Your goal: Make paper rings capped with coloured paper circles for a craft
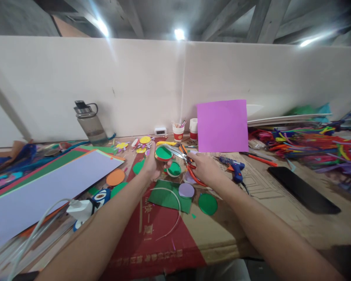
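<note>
My left hand [152,164] is closed on a round green paper disc with a red rim [163,153], held up above the table. My right hand [203,167] grips orange-handled scissors [183,157] whose blades point left and reach the disc's right edge. Just below the hands lie another green disc with a pale rim [174,169], a lilac disc [186,190], a plain green disc [207,203] and a green paper offcut [166,195] with a thin white strip curling over it.
Large lilac, green and red sheets [46,187] lie at left beside a grey water bottle [89,123]. A purple sheet [222,125] stands behind two cups. A blue glue gun [235,168], a black flat object [302,190] and heaped pipe cleaners [310,146] lie right.
</note>
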Demonstrator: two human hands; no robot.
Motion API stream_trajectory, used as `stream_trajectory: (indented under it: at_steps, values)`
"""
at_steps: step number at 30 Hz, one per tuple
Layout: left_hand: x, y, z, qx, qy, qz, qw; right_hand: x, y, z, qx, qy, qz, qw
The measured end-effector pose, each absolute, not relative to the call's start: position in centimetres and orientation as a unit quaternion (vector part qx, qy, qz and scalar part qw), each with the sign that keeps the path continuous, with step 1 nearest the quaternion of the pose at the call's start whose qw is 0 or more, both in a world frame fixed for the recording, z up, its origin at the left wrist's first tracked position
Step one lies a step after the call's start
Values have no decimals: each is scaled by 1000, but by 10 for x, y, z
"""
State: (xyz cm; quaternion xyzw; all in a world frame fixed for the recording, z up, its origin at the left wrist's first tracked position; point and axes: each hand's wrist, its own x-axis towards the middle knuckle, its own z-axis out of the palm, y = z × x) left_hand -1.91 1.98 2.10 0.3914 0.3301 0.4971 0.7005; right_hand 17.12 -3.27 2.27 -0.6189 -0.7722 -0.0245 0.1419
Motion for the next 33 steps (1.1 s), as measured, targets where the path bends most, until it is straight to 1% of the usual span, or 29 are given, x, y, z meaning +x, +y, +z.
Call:
stream_trajectory:
  at_steps: [5, 11, 15, 21, 25, 33]
  values:
    - [-22, 21, 26, 379, 339, 494, 705, 170, -35, 25, -618, -774, -19, 137]
    - [-15, 18, 24, 364, 297, 574, 670, 169, -36, 28, -636, -762, -17, 124]
    - [-15, 20, 20, 382, 303, 593, 641, 169, -36, 29, -636, -760, -3, 134]
    - [-16, 20, 20, 381, 326, 542, 674, 169, -36, 25, -626, -764, 5, 157]
    - [-16, 18, 25, 368, 336, 523, 691, 169, -33, 21, -621, -771, 3, 143]
    - [-20, 21, 25, 381, 348, 514, 686, 169, -33, 21, -614, -778, -12, 132]
